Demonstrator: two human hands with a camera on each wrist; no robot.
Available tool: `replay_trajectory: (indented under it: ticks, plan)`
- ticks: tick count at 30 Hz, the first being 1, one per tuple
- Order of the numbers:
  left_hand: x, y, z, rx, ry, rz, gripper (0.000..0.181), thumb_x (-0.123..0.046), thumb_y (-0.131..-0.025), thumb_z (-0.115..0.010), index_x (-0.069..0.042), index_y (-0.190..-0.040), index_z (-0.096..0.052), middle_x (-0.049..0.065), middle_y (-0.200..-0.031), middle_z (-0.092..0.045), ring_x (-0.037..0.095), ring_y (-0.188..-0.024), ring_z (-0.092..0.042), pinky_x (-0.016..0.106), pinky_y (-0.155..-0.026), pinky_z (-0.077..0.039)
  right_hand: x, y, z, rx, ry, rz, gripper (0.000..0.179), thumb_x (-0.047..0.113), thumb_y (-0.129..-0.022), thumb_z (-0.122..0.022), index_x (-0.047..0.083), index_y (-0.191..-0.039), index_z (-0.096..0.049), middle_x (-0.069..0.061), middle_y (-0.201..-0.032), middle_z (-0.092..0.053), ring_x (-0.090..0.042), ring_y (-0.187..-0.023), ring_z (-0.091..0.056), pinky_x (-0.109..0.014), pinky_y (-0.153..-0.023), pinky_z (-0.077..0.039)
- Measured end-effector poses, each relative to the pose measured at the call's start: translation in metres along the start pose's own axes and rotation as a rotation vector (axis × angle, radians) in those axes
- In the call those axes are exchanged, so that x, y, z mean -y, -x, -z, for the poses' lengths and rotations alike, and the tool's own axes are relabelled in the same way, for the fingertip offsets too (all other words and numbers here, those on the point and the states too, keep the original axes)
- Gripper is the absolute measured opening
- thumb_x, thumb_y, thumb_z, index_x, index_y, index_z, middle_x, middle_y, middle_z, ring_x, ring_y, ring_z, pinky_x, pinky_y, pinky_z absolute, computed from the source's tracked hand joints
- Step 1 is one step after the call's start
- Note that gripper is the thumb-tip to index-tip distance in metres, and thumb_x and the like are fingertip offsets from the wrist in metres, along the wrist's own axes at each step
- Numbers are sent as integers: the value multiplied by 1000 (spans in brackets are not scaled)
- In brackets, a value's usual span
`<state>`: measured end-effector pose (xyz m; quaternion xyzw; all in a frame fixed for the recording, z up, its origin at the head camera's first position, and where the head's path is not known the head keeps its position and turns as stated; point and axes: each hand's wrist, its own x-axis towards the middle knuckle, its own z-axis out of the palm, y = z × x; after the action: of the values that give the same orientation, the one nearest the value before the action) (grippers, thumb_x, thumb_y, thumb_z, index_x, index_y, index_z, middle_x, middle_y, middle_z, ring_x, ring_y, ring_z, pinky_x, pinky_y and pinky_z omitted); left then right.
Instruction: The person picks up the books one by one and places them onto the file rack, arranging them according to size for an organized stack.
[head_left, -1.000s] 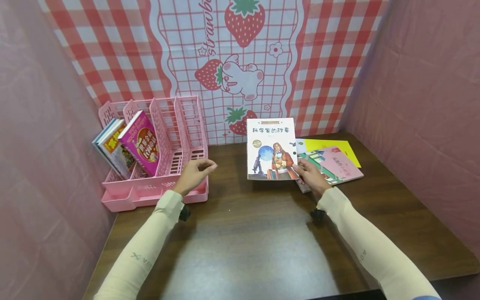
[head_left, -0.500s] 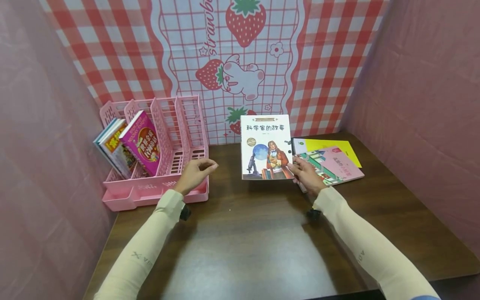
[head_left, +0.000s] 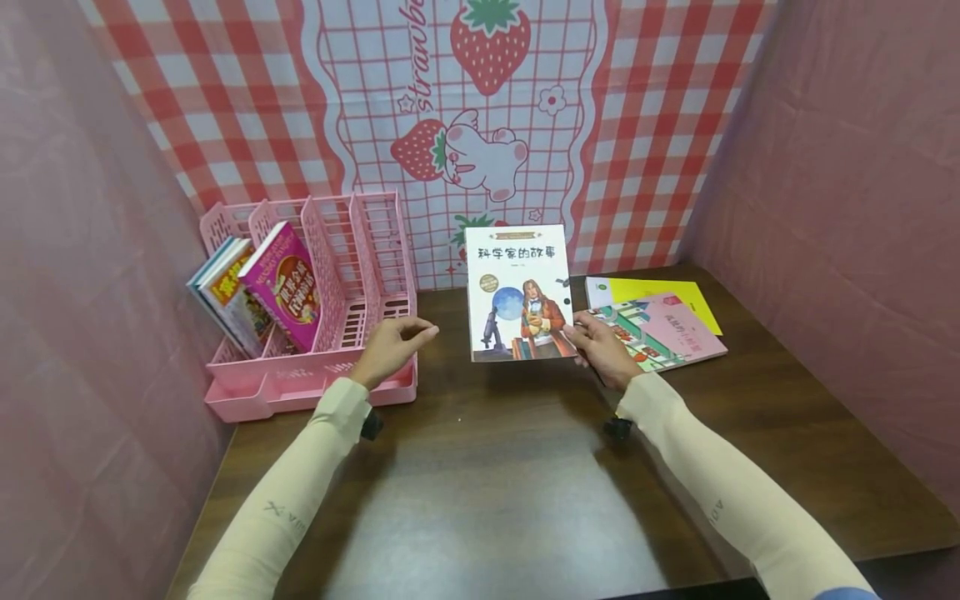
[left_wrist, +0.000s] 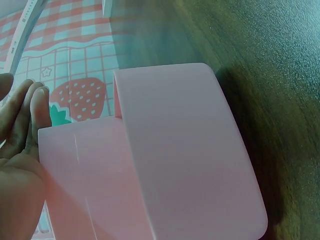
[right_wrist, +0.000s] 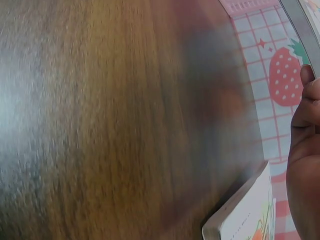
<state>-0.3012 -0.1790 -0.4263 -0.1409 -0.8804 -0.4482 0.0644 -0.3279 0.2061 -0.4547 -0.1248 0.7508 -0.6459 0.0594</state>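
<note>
In the head view my right hand [head_left: 606,354] pinches a white book [head_left: 517,292] by its lower right edge, thumb on the cover. The book is held up above the table, its cover with a telescope and a long-haired figure facing me. The right wrist view catches only the book's edge [right_wrist: 299,32] beside the fingers. My left hand [head_left: 390,350], with nothing in it, hovers at the front right of the pink file rack [head_left: 311,379]. Its fingers look relaxed in the left wrist view, next to the rack's pink wall [left_wrist: 185,150].
A purple-pink book [head_left: 288,287] and several thinner books [head_left: 232,292] lean in the rack's left compartments. On the table's right side lie a pink-and-green book [head_left: 667,333] and a yellow one [head_left: 675,296] partly under it. A checked strawberry cloth [head_left: 637,125] hangs behind the wooden table [head_left: 480,483].
My right hand has carried the white book leftward and slightly up, away from the books on the right. The left hand has stayed almost in place.
</note>
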Motion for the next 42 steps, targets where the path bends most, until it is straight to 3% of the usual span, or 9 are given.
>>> replay_trajectory:
  ticks: [8,22,29,33,39,42]
  plan:
    - [-7,-2,0,12,-28,34,47,-51,-96,-69,-10,-116,-76,8,-117,-74,26,-106,-67,47,-93,-53,2,-3,-6,43,-9,22,20,13,-109,-50,-6,-115,-47,-1,-73,-52,-12,-53,-49,-25,-47,-41]
    - [-13,-3,-1,47,-50,34,60,-63,-93,-66,-10,-117,-77,6,-109,-75,22,-94,-67,44,-86,-55,9,-5,-22,59,-32,68,19,13,-108,-53,-5,-108,-47,0,-71,-52,-10,-53,-50,-22,-47,-42]
    - [-14,-4,-3,72,-19,26,56,-59,-93,-68,-9,-118,-76,9,-117,-74,27,-102,-67,47,-90,-54,8,-5,-28,60,-35,55,22,15,-108,-54,-6,-114,-50,-1,-73,-54,-10,-54,-51,-21,-47,-41]
    - [-15,-4,-6,87,3,-9,52,-53,-96,-68,-7,-119,-75,11,-117,-74,27,-104,-67,46,-91,-54,8,-6,-32,52,-33,71,23,15,-108,-54,-6,-113,-49,-2,-73,-53,-10,-54,-51,-22,-47,-41]
    - [-18,-4,-12,70,29,-47,41,-48,-95,-71,-7,-100,-74,9,-85,-67,20,-75,-56,35,-71,-50,8,-7,-39,81,-27,89,17,14,-108,-53,-2,-111,-51,-1,-72,-52,-10,-54,-51,-24,-48,-42]
    - [-19,-5,-14,69,105,-26,37,-45,-95,-74,-8,-101,-74,5,-83,-66,18,-70,-54,32,-65,-48,8,-8,-43,91,-32,100,15,13,-108,-53,-1,-110,-52,-1,-72,-50,-11,-54,-51,-25,-48,-43]
